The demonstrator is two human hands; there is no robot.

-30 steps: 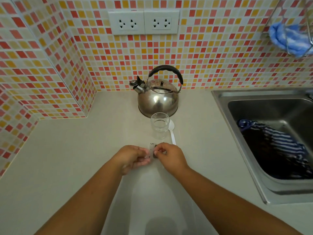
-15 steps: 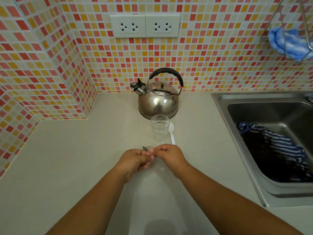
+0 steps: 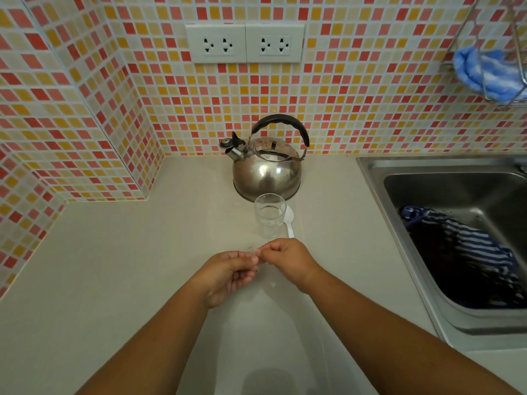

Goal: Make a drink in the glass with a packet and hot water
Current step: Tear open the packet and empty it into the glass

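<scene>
A clear empty glass stands on the pale counter in front of a steel kettle with a black handle. A white plastic spoon lies just right of the glass. Both hands meet just in front of the glass. My left hand and my right hand pinch a small packet between their fingertips. Only a blurred sliver of the packet shows; the fingers cover the remainder.
A steel sink at the right holds a dark striped cloth. Tiled walls enclose the counter at the back and left. Two wall sockets sit above the kettle. A blue cloth hangs in a wire rack at top right.
The hands have stayed together just in front of the glass. The packet, plainly visible between the fingers a second ago, has sunk into the fingertips until little of it shows.
</scene>
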